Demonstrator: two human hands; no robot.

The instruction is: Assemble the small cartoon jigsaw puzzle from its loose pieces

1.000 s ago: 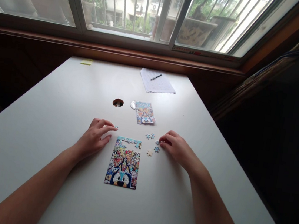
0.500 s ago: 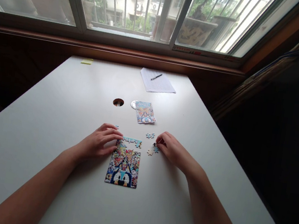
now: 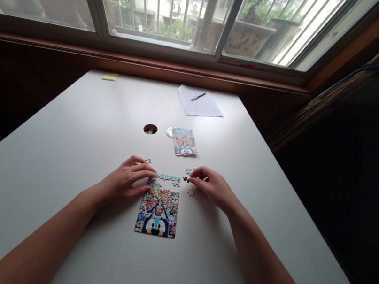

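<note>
Nearest the camera, both bare forearms are reaching in from the lower edge across the white surface [image 3: 49,149]. Between them the jigsaw puzzle [image 3: 158,208] is lying flat. A blue cartoon dog face is filling its near half, and its far row is showing gaps.

The left hand [image 3: 125,181] is resting at the puzzle's far left corner. Its fingers [image 3: 145,172] are stretching out loosely over that corner and gripping nothing. The right hand [image 3: 211,186] is hovering just off the far right corner, thumb and forefinger pinching a small dark piece [image 3: 186,178]. That piece is sitting just beside the right end of the gapped row. Whether it is touching the row I cannot tell.

A tan loose piece [image 3: 191,192] is lying on the surface right beside the right hand's fingers. A few blue pieces [image 3: 189,171] are clustering just beyond the pinched one. A single blue piece [image 3: 148,160] is lying just past the left fingertips.

Farther out, a picture card [image 3: 184,142] is lying face up with a round silvery disc [image 3: 169,131] touching its far left corner. A round hole [image 3: 150,129] is opening in the surface near the disc. Beyond these, a sheet of paper [image 3: 202,107] is carrying a pen [image 3: 198,97]. A yellow note [image 3: 109,77] is sitting at the far left edge, and the window [image 3: 159,9] is spanning the wall behind.
</note>
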